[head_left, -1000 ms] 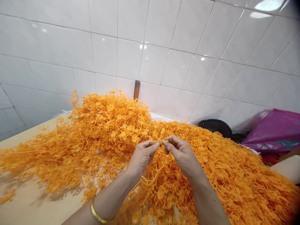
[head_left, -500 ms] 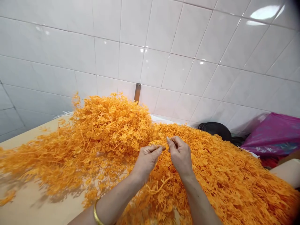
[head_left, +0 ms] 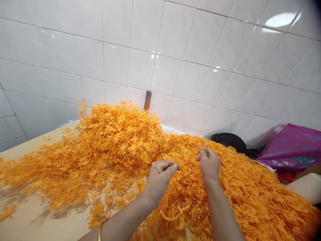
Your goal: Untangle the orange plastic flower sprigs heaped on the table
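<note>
My left hand [head_left: 159,180] has thumb and forefinger pinched together over the pile. A blurred orange plastic sprig [head_left: 173,156] shows just past its fingertips and seems held there. To its right, my right hand [head_left: 210,164] is raised over the heap, a gap between it and the left hand. Its fingers are drawn together and slightly smeared; whatever they hold, if anything, is hidden. Under both hands spreads a large heap of orange plastic sprigs [head_left: 240,187] with small star-like tips. A curved orange stem [head_left: 175,216] lies below, between my forearms.
Another mound of orange sprigs [head_left: 120,130] rises at the left, spilling over the tan tabletop [head_left: 62,224]. A white tiled wall [head_left: 175,67] stands behind, with a brown metal strip [head_left: 147,100] against it. Black round items [head_left: 229,140] and a purple bag [head_left: 291,147] lie at the right.
My hands have moved apart. The right went to the right, away from the left; the left shifted slightly right and down, still pinching.
</note>
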### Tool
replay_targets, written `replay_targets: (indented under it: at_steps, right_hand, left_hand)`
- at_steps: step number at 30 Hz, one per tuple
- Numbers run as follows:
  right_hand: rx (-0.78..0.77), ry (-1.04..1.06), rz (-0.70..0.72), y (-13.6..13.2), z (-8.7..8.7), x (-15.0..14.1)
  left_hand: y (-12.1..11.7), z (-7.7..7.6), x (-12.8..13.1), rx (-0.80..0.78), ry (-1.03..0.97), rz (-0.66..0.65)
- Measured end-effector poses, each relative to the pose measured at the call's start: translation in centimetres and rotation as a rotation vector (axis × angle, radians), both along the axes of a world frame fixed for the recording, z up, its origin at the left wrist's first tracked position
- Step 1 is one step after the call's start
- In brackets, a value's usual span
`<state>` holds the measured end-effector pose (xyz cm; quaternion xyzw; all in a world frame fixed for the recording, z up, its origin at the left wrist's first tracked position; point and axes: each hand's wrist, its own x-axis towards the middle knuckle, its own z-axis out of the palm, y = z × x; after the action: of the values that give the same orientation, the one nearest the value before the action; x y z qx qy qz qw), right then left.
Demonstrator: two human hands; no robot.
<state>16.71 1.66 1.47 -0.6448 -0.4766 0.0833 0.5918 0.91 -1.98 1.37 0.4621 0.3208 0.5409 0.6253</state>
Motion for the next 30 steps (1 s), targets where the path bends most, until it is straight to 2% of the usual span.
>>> replay_targets:
  at_steps: [2,4,7,9,12,15,17,19,22,27,30]
  right_hand:
    - [0.025,0.13,0.032,0.5,0.0,1.6]
    - [-0.008,0.231,0.194,0.6,0.2,2.0]
    - [-0.166,0.389,0.458,0.2,0.7,1.1]
    - [-0.252,0.448,0.58,-0.3,1.2,0.3]
    - [-0.317,0.422,0.707,-0.8,1.5,-0.5]
    - [-0.315,0.301,0.803,-0.8,1.1,-1.1]
    - [-0.266,0.211,0.794,-0.7,0.6,-1.4]
    - [-0.21,0.136,0.715,-0.6,0.2,-1.6]
    - [-0.156,0.135,0.628,-0.4,-0.1,-2.1]
    - [-0.06,0.397,0.551,0.6,-0.6,-1.9]
    - [0.058,0.636,0.339,1.4,-0.7,0.7]
  left_hand:
    - [-0.1,-0.2,0.1,-0.008,0.021,-0.022]
    - [0.1,-0.6,0.3,-0.054,0.045,-0.04]
    - [0.5,-1.0,0.4,-0.094,0.085,-0.044]
    - [0.8,-1.1,0.4,-0.098,0.104,-0.037]
    - [1.0,-1.2,0.2,-0.092,0.129,-0.04]
    - [1.1,-1.4,0.2,-0.051,0.135,-0.061]
    - [1.1,-1.7,0.3,-0.011,0.141,-0.063]
    - [1.1,-1.9,0.4,0.024,0.16,-0.066]
    - [0.8,-1.9,0.6,0.064,0.19,-0.076]
    - [0.2,-1.5,0.7,0.09,0.174,-0.072]
    - [0.0,-1.6,0.8,0.103,0.16,-0.088]
